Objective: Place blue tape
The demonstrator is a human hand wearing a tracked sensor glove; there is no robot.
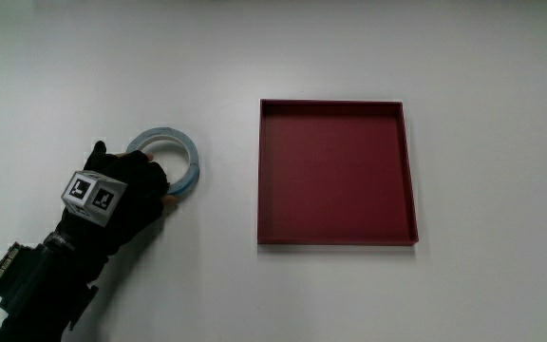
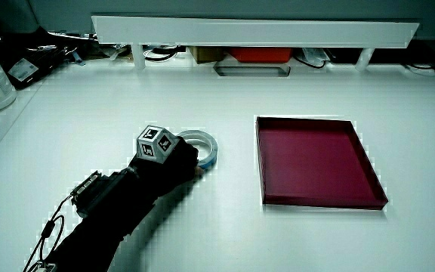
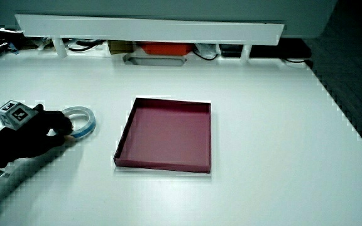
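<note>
I see the hand [image 1: 122, 190] gripping the blue tape [image 1: 180, 157] on the table [image 1: 444, 57], beside 1 red tray [image 1: 411, 171].

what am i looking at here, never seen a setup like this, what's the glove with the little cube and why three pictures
There is no machine here. It is a person's hand in a black glove, and the small patterned cube sits on the back of it.

All three pictures show the same moment. The main view looks straight down on the white table. The two side views look forward and down across the table toward a low partition with some clutter under it.

Two things lie on the table: a roll of blue tape and a shallow dark red tray beside it, which holds nothing. The hand rests on the part of the tape nearer the person, its fingers curled over the ring. The tape appears to lie flat on the table, apart from the tray.
</note>
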